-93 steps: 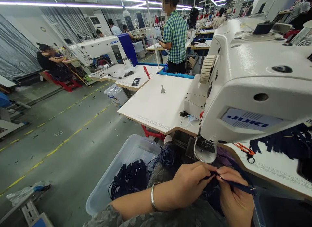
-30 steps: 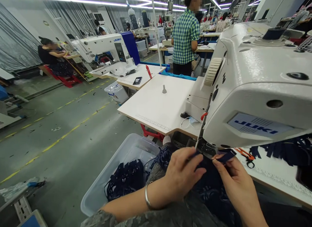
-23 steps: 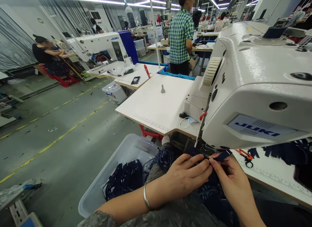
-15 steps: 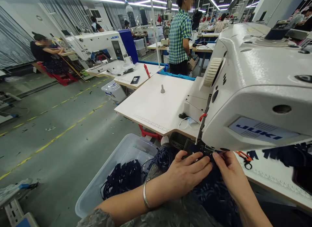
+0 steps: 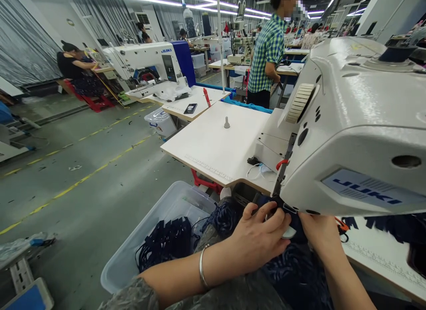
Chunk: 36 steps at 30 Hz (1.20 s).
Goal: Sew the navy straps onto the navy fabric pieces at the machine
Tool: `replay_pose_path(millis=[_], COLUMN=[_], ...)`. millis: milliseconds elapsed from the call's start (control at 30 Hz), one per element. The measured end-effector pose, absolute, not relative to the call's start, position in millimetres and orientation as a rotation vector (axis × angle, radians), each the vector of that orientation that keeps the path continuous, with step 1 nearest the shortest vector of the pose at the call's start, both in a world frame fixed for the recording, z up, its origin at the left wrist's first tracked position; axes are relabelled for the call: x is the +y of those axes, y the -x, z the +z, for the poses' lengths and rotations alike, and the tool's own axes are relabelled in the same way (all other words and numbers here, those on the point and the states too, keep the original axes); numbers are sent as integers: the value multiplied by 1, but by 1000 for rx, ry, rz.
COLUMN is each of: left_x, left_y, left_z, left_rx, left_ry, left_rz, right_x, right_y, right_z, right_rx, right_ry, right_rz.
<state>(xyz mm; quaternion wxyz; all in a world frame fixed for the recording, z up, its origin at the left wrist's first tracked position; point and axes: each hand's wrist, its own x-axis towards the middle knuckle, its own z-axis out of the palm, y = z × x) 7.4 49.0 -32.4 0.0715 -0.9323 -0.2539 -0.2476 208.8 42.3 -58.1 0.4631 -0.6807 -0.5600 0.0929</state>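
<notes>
Navy fabric [image 5: 299, 232] lies under the needle end of the white JUKI sewing machine [image 5: 353, 137]. My left hand [image 5: 258, 232], a silver bangle on its wrist, has its fingers bent and closed on the fabric just left of the needle area. A small pale, smooth piece [image 5: 289, 232] shows beneath its fingertips; I cannot make out what it is. My right hand [image 5: 321, 234] grips the fabric's right side, its fingertips partly hidden below the machine head. More navy strips [image 5: 293, 270] hang over my lap beneath both hands.
A clear plastic bin [image 5: 126, 252] with bundled navy strips [image 5: 166, 241] stands at my left. The white table [image 5: 213, 141] holds a grey peg [image 5: 226, 122]. Orange-handled scissors [image 5: 342, 228] lie right of my right hand. A person in a checked shirt [image 5: 266, 57] stands beyond the table.
My left fingers have gone from lying nearly flat to bent, and the pale piece now shows under them. My right hand sits farther under the machine head. The whole view has shifted slightly.
</notes>
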Motion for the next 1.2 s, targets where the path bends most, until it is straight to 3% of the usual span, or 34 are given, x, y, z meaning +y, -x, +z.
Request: replay_pose_path(millis=[633, 933, 1200], left_x=[46, 49, 51], left_y=[-8, -7, -8], left_z=[-31, -32, -24], left_rx=[-802, -829, -858], left_ry=[2853, 2790, 2815], left_rz=[-695, -773, -804], right_x=[44, 37, 20], right_y=[-214, -203, -186], right_z=[-64, -52, -137], right_rx=[-1494, -1127, -728], right_ry=[1639, 1639, 1669], right_rz=[82, 516, 647])
